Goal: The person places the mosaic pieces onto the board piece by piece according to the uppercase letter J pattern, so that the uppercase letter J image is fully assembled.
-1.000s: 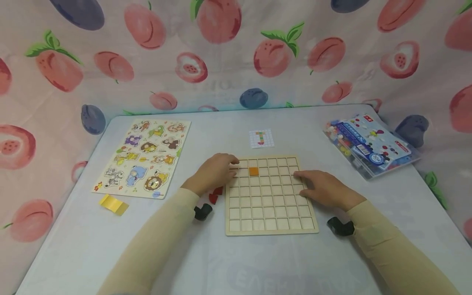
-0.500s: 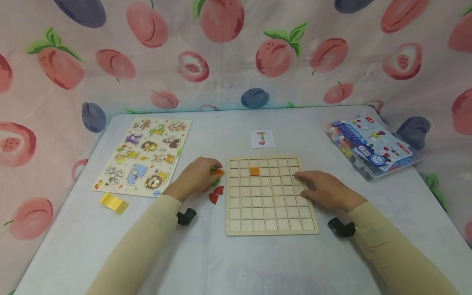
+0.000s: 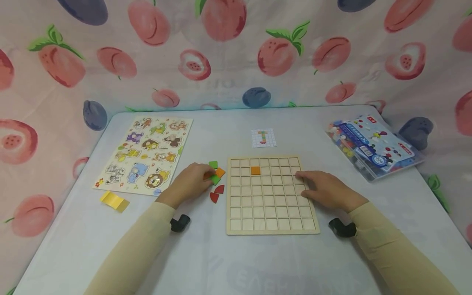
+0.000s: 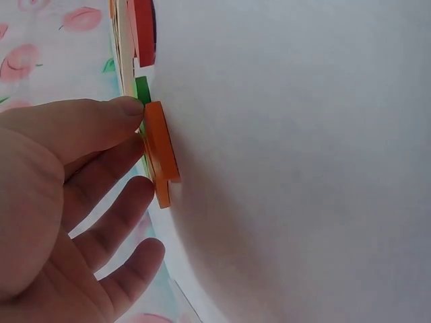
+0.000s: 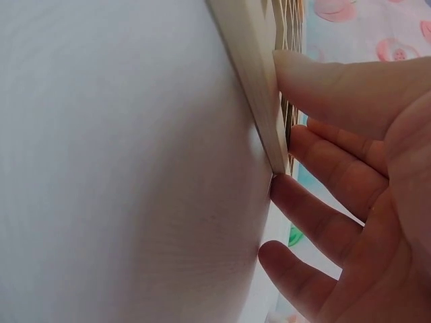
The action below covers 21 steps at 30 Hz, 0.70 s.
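Note:
My left hand (image 3: 189, 182) is at a small cluster of tiles beside the board's left edge. In the left wrist view its thumb and index fingertips touch the edges of a green tile (image 4: 142, 89) and an orange tile (image 4: 161, 138); the other fingers are spread. A second green tile (image 3: 213, 164) and two red quarter-round pieces (image 3: 214, 198) lie close by. The wooden grid board (image 3: 273, 234) carries one orange square (image 3: 255, 170) in its second row. On the board's right edge rests my right hand (image 3: 326, 188), thumb on the rim and fingers loosely extended.
A small pattern card (image 3: 263, 138) lies behind the board. An animal puzzle board (image 3: 147, 153) and a folded yellow strip (image 3: 115, 201) are at left. A clear plastic box (image 3: 374, 147) of colourful pieces stands at right.
My left hand has moved left and toward me, from the board's upper left edge to the tile cluster, uncovering green and orange tiles. The right hand stays on the board's edge.

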Available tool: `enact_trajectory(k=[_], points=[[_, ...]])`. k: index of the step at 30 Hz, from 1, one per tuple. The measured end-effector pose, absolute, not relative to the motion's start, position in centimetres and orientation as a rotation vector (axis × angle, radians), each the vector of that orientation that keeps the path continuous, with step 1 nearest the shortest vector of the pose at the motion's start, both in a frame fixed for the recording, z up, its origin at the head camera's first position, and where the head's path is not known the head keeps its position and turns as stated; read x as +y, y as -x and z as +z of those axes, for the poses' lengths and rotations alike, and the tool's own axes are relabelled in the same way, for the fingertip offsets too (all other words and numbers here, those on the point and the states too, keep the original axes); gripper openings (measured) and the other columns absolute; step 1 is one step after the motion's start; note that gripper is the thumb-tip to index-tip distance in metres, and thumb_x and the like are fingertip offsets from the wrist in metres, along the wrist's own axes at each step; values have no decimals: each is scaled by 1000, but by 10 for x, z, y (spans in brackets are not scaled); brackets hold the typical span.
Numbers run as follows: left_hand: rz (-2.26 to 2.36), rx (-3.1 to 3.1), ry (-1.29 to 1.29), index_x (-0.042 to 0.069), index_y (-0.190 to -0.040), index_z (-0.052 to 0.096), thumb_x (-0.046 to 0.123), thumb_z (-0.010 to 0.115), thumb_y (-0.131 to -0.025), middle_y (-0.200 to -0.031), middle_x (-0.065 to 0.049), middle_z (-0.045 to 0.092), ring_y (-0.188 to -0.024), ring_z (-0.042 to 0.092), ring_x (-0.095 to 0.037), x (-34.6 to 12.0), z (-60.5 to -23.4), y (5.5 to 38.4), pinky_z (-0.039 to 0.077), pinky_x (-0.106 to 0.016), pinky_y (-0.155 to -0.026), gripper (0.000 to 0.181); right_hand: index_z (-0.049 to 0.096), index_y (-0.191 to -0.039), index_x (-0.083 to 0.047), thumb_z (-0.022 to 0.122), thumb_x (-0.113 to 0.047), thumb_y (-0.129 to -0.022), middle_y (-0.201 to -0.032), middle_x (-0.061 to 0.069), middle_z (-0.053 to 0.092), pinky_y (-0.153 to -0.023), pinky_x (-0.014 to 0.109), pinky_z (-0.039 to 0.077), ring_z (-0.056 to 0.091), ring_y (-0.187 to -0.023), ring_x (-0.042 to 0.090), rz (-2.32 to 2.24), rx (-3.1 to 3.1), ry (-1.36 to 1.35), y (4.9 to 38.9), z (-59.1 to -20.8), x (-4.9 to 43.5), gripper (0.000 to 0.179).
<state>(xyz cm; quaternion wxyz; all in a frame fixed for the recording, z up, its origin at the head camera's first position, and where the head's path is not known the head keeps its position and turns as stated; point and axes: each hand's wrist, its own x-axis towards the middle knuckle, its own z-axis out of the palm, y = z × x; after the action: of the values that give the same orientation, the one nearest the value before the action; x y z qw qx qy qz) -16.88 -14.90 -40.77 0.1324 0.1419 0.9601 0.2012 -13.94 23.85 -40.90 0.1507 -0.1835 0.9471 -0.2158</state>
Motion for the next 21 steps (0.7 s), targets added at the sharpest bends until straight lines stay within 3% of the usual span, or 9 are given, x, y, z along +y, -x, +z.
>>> enact_trajectory(k=[21], points=[[570,2798,-415,12,-113,73,21,76,-89,-106,-3,65,-103,53,-23,-141,-411,169,48,-39,-95,26,49,-145,0,70,-18,-93,-146,24,48,-110,58,31,39,-136,45,-626,2715,497,139,-407,236,59]])
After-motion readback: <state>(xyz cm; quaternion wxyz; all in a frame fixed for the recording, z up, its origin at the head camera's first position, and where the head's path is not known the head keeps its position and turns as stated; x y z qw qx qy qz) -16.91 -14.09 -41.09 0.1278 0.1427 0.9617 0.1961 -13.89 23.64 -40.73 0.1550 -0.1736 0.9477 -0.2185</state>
